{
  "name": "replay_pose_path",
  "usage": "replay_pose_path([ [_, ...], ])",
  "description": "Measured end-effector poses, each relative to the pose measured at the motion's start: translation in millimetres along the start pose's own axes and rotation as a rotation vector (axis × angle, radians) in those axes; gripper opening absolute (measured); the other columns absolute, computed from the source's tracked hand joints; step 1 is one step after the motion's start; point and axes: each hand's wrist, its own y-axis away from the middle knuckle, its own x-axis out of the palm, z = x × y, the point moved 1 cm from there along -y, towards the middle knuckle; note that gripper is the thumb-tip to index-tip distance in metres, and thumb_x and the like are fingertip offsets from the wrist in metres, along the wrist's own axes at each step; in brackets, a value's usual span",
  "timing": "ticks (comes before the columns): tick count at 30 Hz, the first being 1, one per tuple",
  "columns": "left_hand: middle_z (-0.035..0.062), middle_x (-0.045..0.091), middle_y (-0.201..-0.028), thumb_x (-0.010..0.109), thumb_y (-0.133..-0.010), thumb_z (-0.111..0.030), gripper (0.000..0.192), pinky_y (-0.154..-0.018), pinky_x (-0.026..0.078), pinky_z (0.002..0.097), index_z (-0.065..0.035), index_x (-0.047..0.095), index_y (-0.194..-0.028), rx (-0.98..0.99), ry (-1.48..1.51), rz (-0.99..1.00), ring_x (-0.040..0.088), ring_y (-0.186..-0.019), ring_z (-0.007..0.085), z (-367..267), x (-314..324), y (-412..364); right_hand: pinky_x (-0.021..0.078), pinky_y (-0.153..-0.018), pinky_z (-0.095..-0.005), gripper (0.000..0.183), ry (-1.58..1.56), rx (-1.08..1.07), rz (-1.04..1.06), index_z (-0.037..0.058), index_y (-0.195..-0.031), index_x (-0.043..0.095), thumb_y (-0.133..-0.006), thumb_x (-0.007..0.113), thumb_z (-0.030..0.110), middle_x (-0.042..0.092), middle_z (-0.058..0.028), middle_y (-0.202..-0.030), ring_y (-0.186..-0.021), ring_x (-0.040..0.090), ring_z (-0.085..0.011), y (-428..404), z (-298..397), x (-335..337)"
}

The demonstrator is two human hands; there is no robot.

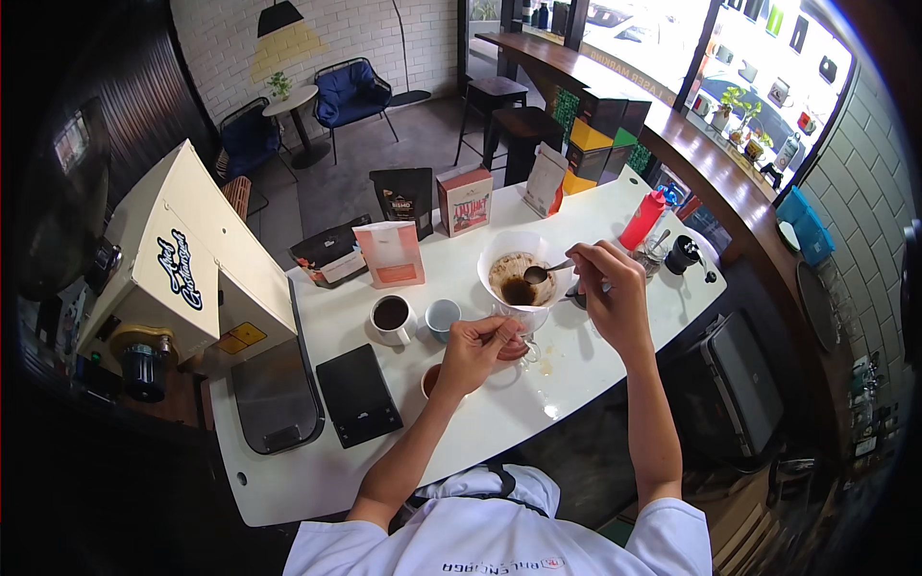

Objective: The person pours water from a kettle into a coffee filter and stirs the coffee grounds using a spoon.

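Observation:
My right hand [612, 291] grips the handle of a metal spoon [536, 274], whose bowl is inside a white paper coffee filter [497, 248]. Dark wet coffee grounds [520, 291] lie at the filter's bottom. The filter sits in a dripper above a clear glass server [531, 349] with brown liquid low in it. My left hand [479, 349] is at the dripper's near side, fingertips pinched together; whether they hold its edge cannot be told. Below that hand a cup of brown liquid [431, 379] is partly hidden. A white mug of dark coffee [392, 320] and a blue-grey cup [442, 319] stand to the left.
A black scale [358, 396] lies left, beside a cream coffee grinder [180, 266]. Coffee bags [390, 255] and a box [464, 201] line the far edge. Right are a red squeeze bottle [642, 221], a glass jar [652, 252] and a hand grinder [683, 254]. Liquid spots [549, 410] mark the white table.

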Motion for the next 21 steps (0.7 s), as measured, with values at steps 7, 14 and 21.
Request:
replay_pose_path([
  [7, 0.0073, 0.067, -0.075, 0.062, -0.096, -0.019, 0.03, -0.069, 0.06, 0.026, 0.0096, 0.068, -0.1, 0.037, -0.089, 0.004, 0.067, -0.071, 0.0117, 3, -4, -2, 0.0454, -0.06, -0.0342, 0.015, 0.017, -0.008, 0.006, -0.0053, -0.097, 0.064, -0.084, 0.059, -0.009, 0.062, -0.0154, -0.08, -0.063, 0.06, -0.0268, -1, 2, 1],
  [14, 0.0086, 0.068, -0.078, 0.062, -0.095, -0.018, 0.03, -0.072, 0.06, 0.0269, 0.0103, 0.068, -0.101, -0.03, 0.059, 0.033, 0.066, -0.073, 0.0121, 19, -7, -1, 0.0443, -0.058, -0.0337, 0.013, 0.009, -0.018, 0.005, -0.0052, -0.096, 0.065, -0.085, 0.06, -0.007, 0.061, -0.0152, -0.079, -0.06, 0.057, -0.0258, 7, -6, 7],
  [21, 0.0092, 0.067, -0.081, 0.062, -0.095, -0.016, 0.027, -0.077, 0.06, 0.0296, 0.0104, 0.068, -0.101, -0.038, 0.131, 0.07, 0.066, -0.078, 0.0133, 43, -16, 1, 0.0442, -0.058, -0.0334, 0.013, -0.009, 0.063, 0.039, -0.0054, -0.098, 0.065, -0.085, 0.061, -0.008, 0.06, -0.0151, -0.078, -0.059, 0.056, -0.0233, 18, -22, 19],
])
